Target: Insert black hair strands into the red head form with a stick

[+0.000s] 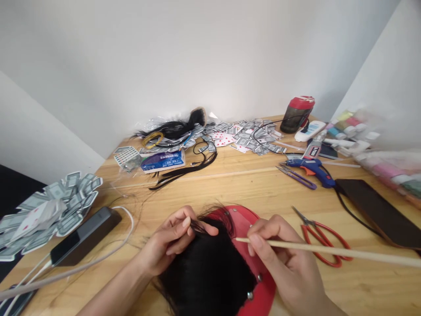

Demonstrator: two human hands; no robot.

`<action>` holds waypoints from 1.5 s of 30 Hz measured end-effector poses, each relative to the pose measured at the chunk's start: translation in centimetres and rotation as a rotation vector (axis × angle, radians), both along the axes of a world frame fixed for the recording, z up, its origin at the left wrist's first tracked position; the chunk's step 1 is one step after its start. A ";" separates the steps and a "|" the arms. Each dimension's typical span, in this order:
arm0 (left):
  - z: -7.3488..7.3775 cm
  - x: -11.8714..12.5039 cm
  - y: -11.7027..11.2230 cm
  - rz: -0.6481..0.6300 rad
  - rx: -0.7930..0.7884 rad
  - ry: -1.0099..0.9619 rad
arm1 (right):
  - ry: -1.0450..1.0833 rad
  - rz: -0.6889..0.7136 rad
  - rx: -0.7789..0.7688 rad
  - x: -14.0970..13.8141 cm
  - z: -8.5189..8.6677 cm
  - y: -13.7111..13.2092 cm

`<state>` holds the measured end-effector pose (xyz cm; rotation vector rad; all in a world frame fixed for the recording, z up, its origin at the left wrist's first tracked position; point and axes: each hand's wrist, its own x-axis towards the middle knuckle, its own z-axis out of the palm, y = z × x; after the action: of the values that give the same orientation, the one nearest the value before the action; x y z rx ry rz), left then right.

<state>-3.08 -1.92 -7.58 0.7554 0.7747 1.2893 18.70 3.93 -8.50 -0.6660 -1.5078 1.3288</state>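
A black hairpiece (pixel 210 272) lies pinned over a red, rounded form (pixel 266 285), with silver pin heads along its edge. My left hand (pixel 179 239) is at the hairpiece's upper left, pinching a thin lock of dark hair (pixel 198 226) between thumb and fingers. My right hand (pixel 284 259) grips a long, pale wooden stick (pixel 342 251) like a pen. Its tapered tip points left, close to the hairpiece's upper right edge; whether it touches any hair I cannot tell. Loose strands stick up between the two hands.
Red-handled scissors (pixel 324 239) lie right of my right hand. Beyond are a blue glue gun (pixel 311 169), purple snips (pixel 297 176) and a dark flat slab (pixel 378 210). Scattered playing cards (pixel 253 138) cover the back. A phone (pixel 75 241) and white cable (pixel 130 224) are at left.
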 end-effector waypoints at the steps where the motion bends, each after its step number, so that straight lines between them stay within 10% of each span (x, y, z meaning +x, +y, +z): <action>1: -0.1 0.0 0.0 -0.007 0.020 -0.018 | -0.023 -0.008 0.005 0.0 -0.1 -0.1; 13: -0.3 -0.1 0.2 -0.049 0.110 -0.036 | -0.128 0.115 0.144 0.5 -0.6 0.6; 28: -0.3 0.0 0.1 -0.054 0.113 0.021 | -0.093 0.108 -0.185 0.2 1.3 0.8; 45: 0.0 0.1 0.1 -0.066 0.104 0.152 | -0.259 0.023 -0.107 0.1 1.5 1.1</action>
<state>-2.97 -1.86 -7.54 0.9643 0.8021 1.2301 18.80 5.00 -6.96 -0.9199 -1.6612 1.3889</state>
